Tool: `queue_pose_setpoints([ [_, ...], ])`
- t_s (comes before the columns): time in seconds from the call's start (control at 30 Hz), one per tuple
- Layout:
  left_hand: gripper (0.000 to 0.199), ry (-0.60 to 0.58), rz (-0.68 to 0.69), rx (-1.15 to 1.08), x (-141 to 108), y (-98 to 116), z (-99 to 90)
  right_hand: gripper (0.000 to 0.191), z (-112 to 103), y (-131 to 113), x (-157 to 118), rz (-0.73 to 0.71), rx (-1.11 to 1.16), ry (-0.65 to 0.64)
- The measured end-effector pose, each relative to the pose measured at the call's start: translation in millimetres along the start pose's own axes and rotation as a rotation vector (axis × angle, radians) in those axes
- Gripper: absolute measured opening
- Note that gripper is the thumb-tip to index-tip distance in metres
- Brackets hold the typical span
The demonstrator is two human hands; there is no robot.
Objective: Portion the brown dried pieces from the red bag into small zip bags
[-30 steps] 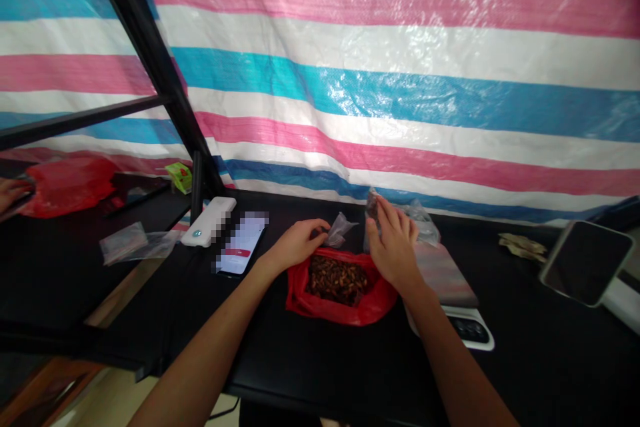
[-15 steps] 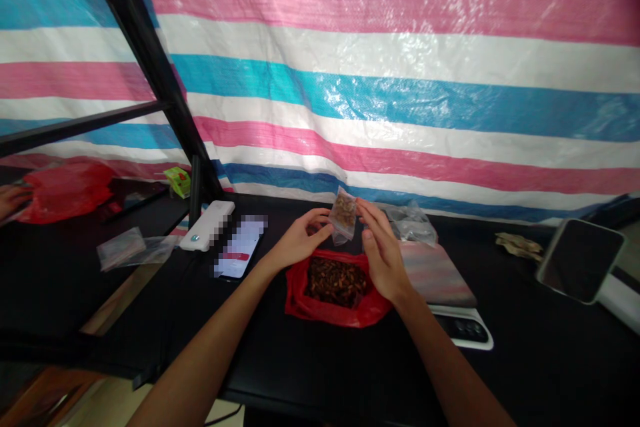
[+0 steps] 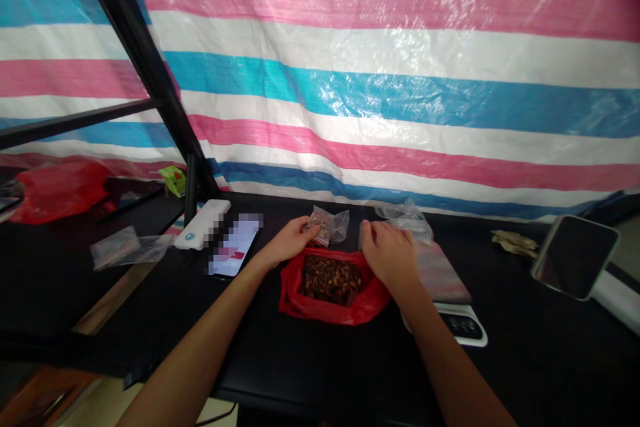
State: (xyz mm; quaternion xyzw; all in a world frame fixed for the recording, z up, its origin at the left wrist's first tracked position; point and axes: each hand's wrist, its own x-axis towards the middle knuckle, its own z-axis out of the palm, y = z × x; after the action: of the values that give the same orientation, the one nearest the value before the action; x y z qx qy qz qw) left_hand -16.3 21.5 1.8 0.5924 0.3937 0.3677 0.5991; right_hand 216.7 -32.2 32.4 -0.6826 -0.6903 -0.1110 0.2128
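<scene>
Left hand point(image 3: 287, 245) pinches the small plastic bag point(image 3: 324, 227) by its corner!
Nice firm grip over the red bag point(image 3: 295, 300); right hand point(image 3: 390, 255) half-open, empty, just beside a clear bag point(image 3: 405, 215).

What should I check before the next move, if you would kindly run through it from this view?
1. Left hand has a grip on the small clear bag: ok.
2. Small clear bag holds some brown pieces: ok.
3. Small clear bag is sealed: cannot tell.
4. Red plastic bag lies open, with the dark brown pieces showing: ok.
5. Right hand is touching the second clear bag: cannot tell, as the fingers sit at its near edge.
6. Phone lies apart from the red plastic bag: ok.
</scene>
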Motion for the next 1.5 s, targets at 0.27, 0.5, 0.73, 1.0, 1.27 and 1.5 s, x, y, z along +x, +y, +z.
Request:
queue_pose_setpoints([
  [0.27, 0.047, -0.044, -0.051, -0.214, -5.1, 1.7, 10.9, 0.032, 14.1, -4.3, -1.9, -0.095, 0.137, 0.074],
  [0.5, 0.038, 0.080, -0.017, -0.230, -1.4, 1.8, 8.6, 0.029, 21.5, -13.9, -12.5, -0.379, 0.240, 0.011],
  [0.73, 0.041, 0.060, 0.073, -0.077, 0.0, 9.3, 9.2, 0.031, 22.6, -7.7, -6.5, -0.222, 0.241, 0.203],
  [1.0, 0.043, -0.039, 0.148, -0.088, -11.2, 26.7, 22.4, 0.022, -6.5, -23.5, -7.2, -0.402, 0.371, 0.106],
  [1.27, 0.046, -0.074, 0.089, -0.176, -11.6, 24.7, 27.1, 0.020, 0.6, -19.7, -7.5, -0.311, 0.366, 0.079],
  [1.5, 0.042, -0.074, 0.122, -0.195, -11.9, 25.2, 25.3, 0.014, -3.6, -27.3, -9.9, -0.336, 0.330, 0.067],
])
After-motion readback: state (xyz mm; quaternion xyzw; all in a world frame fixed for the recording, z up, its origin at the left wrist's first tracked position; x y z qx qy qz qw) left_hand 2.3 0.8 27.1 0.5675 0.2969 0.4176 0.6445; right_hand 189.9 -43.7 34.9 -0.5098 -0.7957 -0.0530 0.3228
